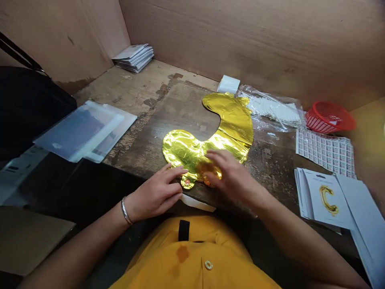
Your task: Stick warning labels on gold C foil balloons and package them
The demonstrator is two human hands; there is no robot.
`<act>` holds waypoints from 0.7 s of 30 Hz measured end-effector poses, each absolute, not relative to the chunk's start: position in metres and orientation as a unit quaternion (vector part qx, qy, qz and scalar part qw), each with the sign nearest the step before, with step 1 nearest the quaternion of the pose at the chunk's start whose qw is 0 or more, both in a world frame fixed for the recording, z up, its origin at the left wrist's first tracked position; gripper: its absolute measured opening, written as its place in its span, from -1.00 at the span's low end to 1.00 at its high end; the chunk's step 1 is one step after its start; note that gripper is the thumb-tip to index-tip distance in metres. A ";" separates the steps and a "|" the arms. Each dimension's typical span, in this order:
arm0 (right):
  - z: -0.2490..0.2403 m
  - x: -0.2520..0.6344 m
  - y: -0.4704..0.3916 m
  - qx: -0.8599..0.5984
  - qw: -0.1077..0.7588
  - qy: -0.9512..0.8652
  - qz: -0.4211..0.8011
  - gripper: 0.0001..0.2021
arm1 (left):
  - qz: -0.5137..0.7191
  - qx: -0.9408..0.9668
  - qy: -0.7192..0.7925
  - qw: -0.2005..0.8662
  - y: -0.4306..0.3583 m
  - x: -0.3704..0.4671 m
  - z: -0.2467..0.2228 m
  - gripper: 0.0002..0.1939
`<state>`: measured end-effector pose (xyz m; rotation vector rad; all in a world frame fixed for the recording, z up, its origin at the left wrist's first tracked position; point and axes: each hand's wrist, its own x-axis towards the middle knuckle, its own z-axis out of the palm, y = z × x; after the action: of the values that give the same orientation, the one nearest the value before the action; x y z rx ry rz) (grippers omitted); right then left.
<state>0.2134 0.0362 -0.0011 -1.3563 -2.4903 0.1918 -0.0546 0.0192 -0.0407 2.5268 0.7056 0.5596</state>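
A flat gold foil balloon point(233, 120), shaped like a curved letter C, lies on the dark worn tabletop in front of me. Small tabs stick out from its near edge. My left hand point(158, 190), with a bracelet at the wrist, rests at the table's front edge, its fingers loosely stretched to the balloon's near tab. My right hand point(230, 172), slightly blurred, is over the balloon's lower part with fingers and thumb apart. Whether its fingertips touch the foil I cannot tell. Beneath the hands, a white strip point(198, 203) shows at the table edge.
Clear plastic sleeves point(87, 126) lie at left, beside a black bag point(30, 108). A stack of cards point(135, 56) stands in the back corner. On the right are a bag of white items point(273, 108), a red basket point(331, 116), a sticker sheet point(326, 152) and printed cards point(325, 196).
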 end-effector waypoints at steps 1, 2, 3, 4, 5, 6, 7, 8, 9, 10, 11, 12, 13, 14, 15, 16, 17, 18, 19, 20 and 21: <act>-0.003 0.203 0.024 -0.439 0.149 -0.882 0.088 -0.63 | 0.210 0.912 0.268 0.228 0.015 -0.059 -0.040 -0.86; -0.006 0.194 0.015 -0.416 0.148 -0.892 0.099 -0.62 | 0.214 0.908 0.278 0.228 0.010 -0.062 -0.039 -0.86; -0.010 0.187 0.009 -0.401 0.148 -0.898 0.101 -0.62 | 0.215 0.905 0.286 0.229 0.006 -0.066 -0.039 -0.86; -0.014 0.181 0.005 -0.392 0.150 -0.902 0.101 -0.63 | 0.215 0.902 0.293 0.231 0.002 -0.069 -0.040 -0.87; -0.019 0.176 0.004 -0.388 0.153 -0.903 0.102 -0.65 | 0.215 0.900 0.297 0.234 -0.002 -0.071 -0.040 -0.87; -0.024 0.173 0.005 -0.386 0.158 -0.903 0.103 -0.68 | 0.215 0.898 0.302 0.236 -0.005 -0.073 -0.041 -0.87; -0.028 0.171 0.006 -0.386 0.162 -0.902 0.106 -0.72 | 0.217 0.897 0.305 0.238 -0.007 -0.074 -0.042 -0.87; -0.031 0.169 0.008 -0.388 0.167 -0.900 0.109 -0.76 | 0.220 0.894 0.307 0.240 -0.009 -0.075 -0.043 -0.87; -0.034 0.168 0.010 -0.394 0.176 -0.895 0.113 -0.78 | 0.224 0.891 0.311 0.243 -0.010 -0.076 -0.044 -0.87; -0.037 0.167 0.011 -0.403 0.190 -0.887 0.120 -0.79 | 0.230 0.887 0.314 0.247 -0.012 -0.076 -0.045 -0.87; -0.038 0.166 0.012 -0.419 0.208 -0.874 0.131 -0.79 | 0.237 0.883 0.317 0.252 -0.013 -0.076 -0.046 -0.87; -0.039 0.166 0.013 -0.445 0.227 -0.854 0.147 -0.80 | 0.245 0.878 0.321 0.257 -0.014 -0.076 -0.046 -0.87; -0.040 0.165 0.015 -0.478 0.243 -0.827 0.167 -0.81 | 0.253 0.873 0.324 0.263 -0.014 -0.076 -0.047 -0.88; -0.040 0.165 0.016 -0.518 0.256 -0.794 0.189 -0.83 | 0.261 0.868 0.327 0.267 -0.015 -0.075 -0.048 -0.88; -0.039 0.166 0.018 -0.556 0.262 -0.760 0.209 -0.84 | 0.270 0.863 0.329 0.272 -0.016 -0.075 -0.048 -0.88; -0.039 0.166 0.021 -0.588 0.266 -0.730 0.226 -0.81 | 0.277 0.858 0.331 0.278 -0.016 -0.074 -0.049 -0.88; -0.038 0.167 0.024 -0.612 0.267 -0.705 0.236 -0.76 | 0.284 0.853 0.333 0.285 -0.016 -0.074 -0.049 -0.88; -0.038 0.168 0.027 -0.627 0.268 -0.689 0.243 -0.70 | 0.291 0.848 0.334 0.293 -0.016 -0.073 -0.050 -0.88; -0.037 0.168 0.030 -0.635 0.270 -0.681 0.245 -0.65 | 0.296 0.843 0.335 0.300 -0.016 -0.073 -0.050 -0.88; -0.037 0.169 0.032 -0.638 0.270 -0.678 0.244 -0.62 | 0.300 0.838 0.336 0.307 -0.017 -0.072 -0.051 -0.88; -0.037 0.169 0.034 -0.639 0.269 -0.678 0.243 -0.61 | 0.302 0.835 0.336 0.313 -0.017 -0.072 -0.051 -0.88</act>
<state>0.1694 0.0341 -0.0374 -1.7234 -1.8278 0.6551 -0.0720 -0.0167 -0.0514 2.2026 0.8870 0.7973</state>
